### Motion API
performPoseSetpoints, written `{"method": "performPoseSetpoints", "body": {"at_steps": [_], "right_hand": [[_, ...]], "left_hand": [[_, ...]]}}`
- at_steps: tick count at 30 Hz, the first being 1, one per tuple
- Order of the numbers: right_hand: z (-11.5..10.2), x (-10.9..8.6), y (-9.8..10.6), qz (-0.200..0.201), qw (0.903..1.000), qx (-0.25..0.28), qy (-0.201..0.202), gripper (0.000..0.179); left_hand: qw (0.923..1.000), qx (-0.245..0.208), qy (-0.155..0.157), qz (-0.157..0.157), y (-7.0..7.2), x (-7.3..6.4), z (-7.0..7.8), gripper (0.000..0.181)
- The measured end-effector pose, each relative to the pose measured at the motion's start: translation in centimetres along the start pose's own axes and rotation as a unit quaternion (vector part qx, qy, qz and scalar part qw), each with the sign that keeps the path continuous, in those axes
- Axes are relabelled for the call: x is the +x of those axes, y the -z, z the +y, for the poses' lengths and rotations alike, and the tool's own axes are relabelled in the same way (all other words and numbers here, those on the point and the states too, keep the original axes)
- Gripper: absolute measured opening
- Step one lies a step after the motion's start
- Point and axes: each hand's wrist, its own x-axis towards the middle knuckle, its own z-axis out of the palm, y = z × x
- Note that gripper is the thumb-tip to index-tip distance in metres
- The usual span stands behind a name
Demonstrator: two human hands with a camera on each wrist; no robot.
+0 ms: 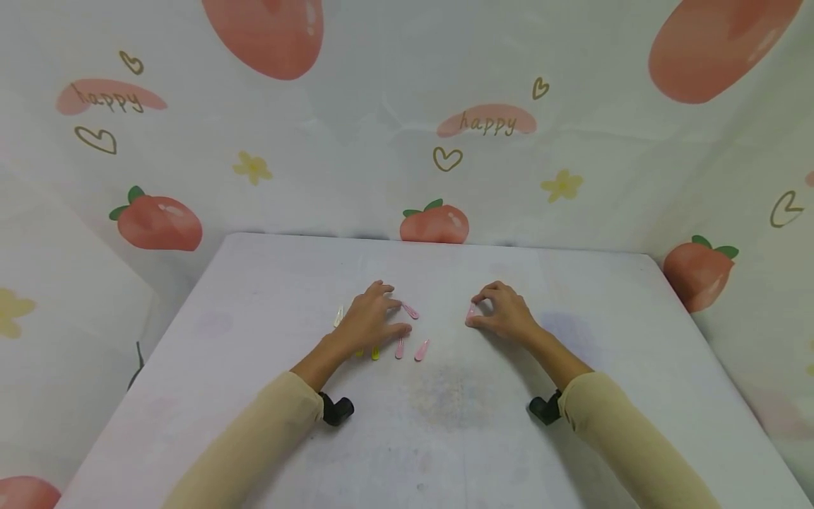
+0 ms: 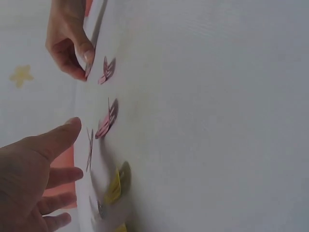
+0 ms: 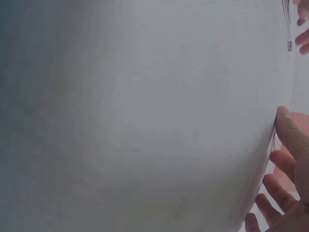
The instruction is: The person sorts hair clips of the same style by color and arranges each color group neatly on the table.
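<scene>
My right hand (image 1: 506,311) pinches a pink snap hair clip (image 1: 471,311) between thumb and forefinger at the table surface. My left hand (image 1: 369,316) hovers low over the other clips, its fingers spread and holding nothing. Just off its fingertips lies one pink clip (image 1: 411,311). Nearer to me are two more pink clips, one (image 1: 399,349) below the left thumb and another (image 1: 422,350) to its right. Yellow clips (image 1: 375,352) show under the left wrist, partly hidden. A pale clip (image 1: 339,316) lies left of that hand.
The white table (image 1: 458,452) reaches back to a white curtain (image 1: 356,191) printed with peaches and hearts. A black camera mount (image 1: 337,408) sits on the left wrist and a similar mount (image 1: 545,408) on the right. A dark cable (image 1: 137,364) runs by the table's left edge.
</scene>
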Motion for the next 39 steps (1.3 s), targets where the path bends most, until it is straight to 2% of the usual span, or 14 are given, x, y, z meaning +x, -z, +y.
{"method": "performPoseSetpoints", "body": {"at_steps": [5,9,11,18,22,24,30,35,39], "right_hand": [[0.1,0.0,0.1,-0.004,1.0,0.003,0.002,0.046],[0.1,0.0,0.2,-0.007,1.0,0.004,0.004,0.045],[0.0,0.0,0.2,-0.006,1.0,0.0,0.005,0.045],[0.0,0.0,0.3,-0.004,1.0,0.0,0.008,0.044],[-0.1,-0.1,0.3,-0.004,1.0,0.001,0.008,0.044],[0.0,-0.1,0.2,-0.004,1.0,0.0,0.007,0.044],[-0.1,0.0,0.1,-0.004,1.0,-0.001,0.004,0.045],[-0.1,0.0,0.1,-0.005,1.0,0.001,-0.004,0.045],[-0.1,0.0,0.1,-0.005,1.0,0.001,-0.006,0.046]], "left_hand": [[0.9998,0.004,0.022,-0.004,-0.6,1.2,0.4,0.055],[0.9998,-0.016,0.004,0.009,-0.7,1.4,0.8,0.055],[0.9993,-0.036,-0.012,0.003,-0.7,1.3,0.8,0.055],[0.9917,-0.07,-0.078,-0.074,-0.4,1.0,0.6,0.057],[0.9851,-0.077,-0.098,-0.118,-0.3,1.1,0.7,0.059],[0.9831,-0.075,-0.107,-0.128,-0.4,1.0,0.8,0.06],[0.9818,-0.071,-0.125,-0.124,-0.7,0.7,1.2,0.053],[0.9831,-0.073,-0.119,-0.118,-0.8,0.4,1.6,0.048],[0.9829,-0.073,-0.11,-0.128,-0.8,0.4,1.7,0.052]]}}
